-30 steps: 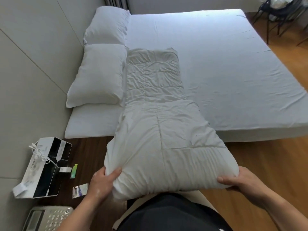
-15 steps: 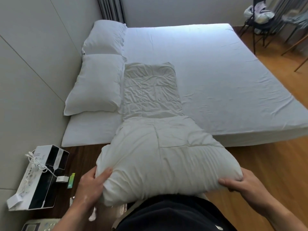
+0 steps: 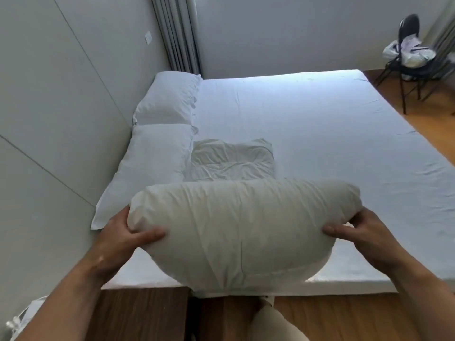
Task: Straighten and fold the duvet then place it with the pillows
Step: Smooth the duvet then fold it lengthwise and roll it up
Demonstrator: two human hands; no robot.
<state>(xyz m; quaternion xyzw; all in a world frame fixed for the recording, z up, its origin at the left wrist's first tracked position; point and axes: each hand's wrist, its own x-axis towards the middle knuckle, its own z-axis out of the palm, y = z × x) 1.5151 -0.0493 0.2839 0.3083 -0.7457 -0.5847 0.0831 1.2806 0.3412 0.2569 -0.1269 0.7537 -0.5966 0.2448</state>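
Duvet (image 3: 236, 230), off-white and folded into a long strip, lies with its far end flat on the bed (image 3: 332, 148), touching the side of the nearer pillow (image 3: 152, 168). Its near end is bunched into a plump roll held up over the bed's near edge. The left hand (image 3: 123, 237) grips the roll's left corner, thumb on the near face and fingers behind. The right hand (image 3: 362, 232) holds the right corner the same way.

Half a second ago the roll hung lower, off the near edge and close to the person's body. Now it has been lifted and carried forward, hiding most of the flat part, of which only the far end shows.

The cloth is soft, padded and finely creased, with rounded, puffy corners. The fitted sheet is smooth and pale with a few long wrinkles. The farther pillow (image 3: 167, 99) sits at the bed's far left corner, both pillows white and rectangular. A dark metal chair (image 3: 406, 45) stands on the wooden floor (image 3: 418, 114) beyond the far right corner.
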